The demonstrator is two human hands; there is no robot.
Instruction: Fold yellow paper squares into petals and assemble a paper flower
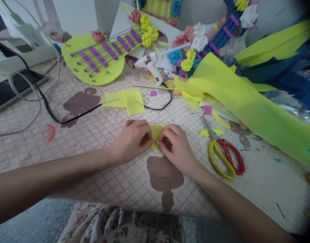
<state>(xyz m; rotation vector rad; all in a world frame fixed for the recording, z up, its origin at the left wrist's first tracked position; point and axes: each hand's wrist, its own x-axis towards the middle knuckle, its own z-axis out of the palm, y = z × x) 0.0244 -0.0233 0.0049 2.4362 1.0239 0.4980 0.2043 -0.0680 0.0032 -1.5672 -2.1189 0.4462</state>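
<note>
Between my two hands is a small yellow crepe paper piece (157, 131), gathered at its middle. My left hand (134, 137) pinches it from the left with thumb and fingertips. From the right, my right hand (177, 145) pinches the same piece, its fingertips close to the left ones. Just beyond my hands lie flat yellow paper cutouts (134, 100), overlapping one another. Scissors (222, 152) with one yellow and one red handle rest to the right of my right hand, blades slightly apart over a yellow scrap.
A white glue gun (152, 67) lies at the back, its black cord (50, 109) crossing leftward. Paper guitar shapes (99, 60) with paper flowers stand behind. Long yellow crepe paper (235, 101) stretches across the right. A phone (18, 87) and a power strip (25, 50) sit at left.
</note>
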